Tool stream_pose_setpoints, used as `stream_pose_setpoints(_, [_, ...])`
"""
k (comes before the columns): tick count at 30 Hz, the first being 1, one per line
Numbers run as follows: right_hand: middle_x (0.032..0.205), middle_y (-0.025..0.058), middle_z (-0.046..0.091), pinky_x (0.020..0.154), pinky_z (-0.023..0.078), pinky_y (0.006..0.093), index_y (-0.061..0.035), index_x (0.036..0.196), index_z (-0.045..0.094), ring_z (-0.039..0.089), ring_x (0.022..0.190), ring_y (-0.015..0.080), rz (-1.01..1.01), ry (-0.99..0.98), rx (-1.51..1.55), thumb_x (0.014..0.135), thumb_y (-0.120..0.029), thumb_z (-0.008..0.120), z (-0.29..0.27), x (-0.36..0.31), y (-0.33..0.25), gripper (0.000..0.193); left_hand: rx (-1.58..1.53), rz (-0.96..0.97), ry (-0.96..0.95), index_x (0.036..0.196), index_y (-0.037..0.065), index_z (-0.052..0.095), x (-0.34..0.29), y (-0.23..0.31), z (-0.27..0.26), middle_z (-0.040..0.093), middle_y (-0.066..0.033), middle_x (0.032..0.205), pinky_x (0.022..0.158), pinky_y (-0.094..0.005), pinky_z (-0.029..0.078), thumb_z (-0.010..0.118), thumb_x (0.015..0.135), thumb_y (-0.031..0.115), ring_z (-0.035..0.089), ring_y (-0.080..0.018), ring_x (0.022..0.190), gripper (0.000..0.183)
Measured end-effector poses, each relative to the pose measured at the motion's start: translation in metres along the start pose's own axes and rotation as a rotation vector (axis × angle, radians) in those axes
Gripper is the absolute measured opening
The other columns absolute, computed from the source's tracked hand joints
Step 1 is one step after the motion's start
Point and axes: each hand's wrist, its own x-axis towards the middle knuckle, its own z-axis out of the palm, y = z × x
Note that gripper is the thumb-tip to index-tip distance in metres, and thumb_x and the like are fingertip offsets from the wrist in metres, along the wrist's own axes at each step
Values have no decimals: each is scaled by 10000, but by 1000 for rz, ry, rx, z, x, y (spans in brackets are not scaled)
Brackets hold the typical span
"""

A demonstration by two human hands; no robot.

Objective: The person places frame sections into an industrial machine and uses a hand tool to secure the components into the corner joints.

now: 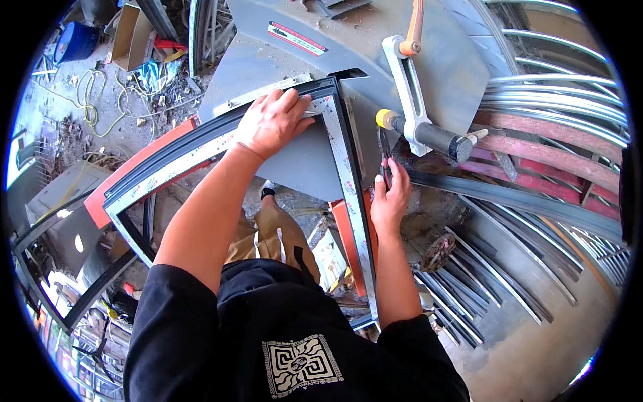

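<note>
A dark metal window frame (pixel 341 151) with patterned white protective film lies across a grey machine table (pixel 442 87). Its corner is close to the machine's clamp. My left hand (pixel 278 119) rests on the far bar near that corner, fingers bent over the profile. In my right hand (pixel 392 201), just right of the frame's side bar, are slim dark pliers (pixel 384 149) with a bit of red on the handles. Their tips point away from me, below the yellow-ended clamp cylinder (pixel 390 120). My fingers partly hide the handles.
A slotted clamp arm (pixel 410 94) with an orange lever (pixel 414 27) stands over the table. Orange support arms (pixel 348 234) carry the frame. Metal profiles (pixel 495 268) lie to the right beside a red rack (pixel 549 151). Cable (pixel 90 100) and a blue bucket (pixel 75 43) are far left.
</note>
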Motion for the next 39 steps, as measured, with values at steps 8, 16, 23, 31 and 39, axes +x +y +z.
stream_pose_setpoints(8, [1557, 217, 641, 1270, 428, 579, -112, 1569, 674, 569, 1471, 475, -23, -47, 47, 971, -113, 852, 21, 51, 18, 623, 9, 1, -7, 1349, 142, 785, 1, 0, -2, 652, -63, 1073, 905, -436, 621, 846, 995, 444, 698, -289, 1038, 470])
stream_pose_setpoints(16, [1579, 156, 685, 1296, 397, 538, -96, 1581, 670, 570, 1495, 408, -81, 7, -79, 953, -99, 860, 41, 58, 27, 656, 24, -6, -32, 1350, 162, 784, 4, 2, -3, 637, -42, 1098, 919, -431, 619, 836, 1002, 425, 692, -273, 1052, 439])
stream_pose_setpoints(23, [1595, 266, 594, 1265, 426, 605, -47, 1603, 630, 560, 1476, 488, -101, 40, 114, 1130, -480, 664, 57, 16, -43, 642, 28, -2, -4, 1353, 157, 797, 1, 0, -3, 665, -58, 1058, 918, -450, 633, 855, 978, 459, 715, -294, 1041, 485])
stream_pose_setpoints(31, [1479, 269, 679, 1242, 454, 577, 67, 1545, 620, 618, 1406, 460, -324, 29, -129, 1080, -543, 662, 59, 29, -63, 768, 13, -9, 23, 1321, 146, 812, 4, 0, 1, 685, -69, 1066, 903, -467, 632, 889, 943, 452, 732, -315, 1060, 493])
stream_pose_setpoints(39, [1445, 234, 703, 1136, 531, 540, 41, 1470, 680, 667, 1320, 435, -306, 54, -59, 1001, -515, 766, 60, 28, -60, 733, -110, -26, -19, 1306, 128, 815, 11, -2, -14, 705, -105, 1145, 922, -466, 629, 882, 963, 386, 739, -333, 1084, 434])
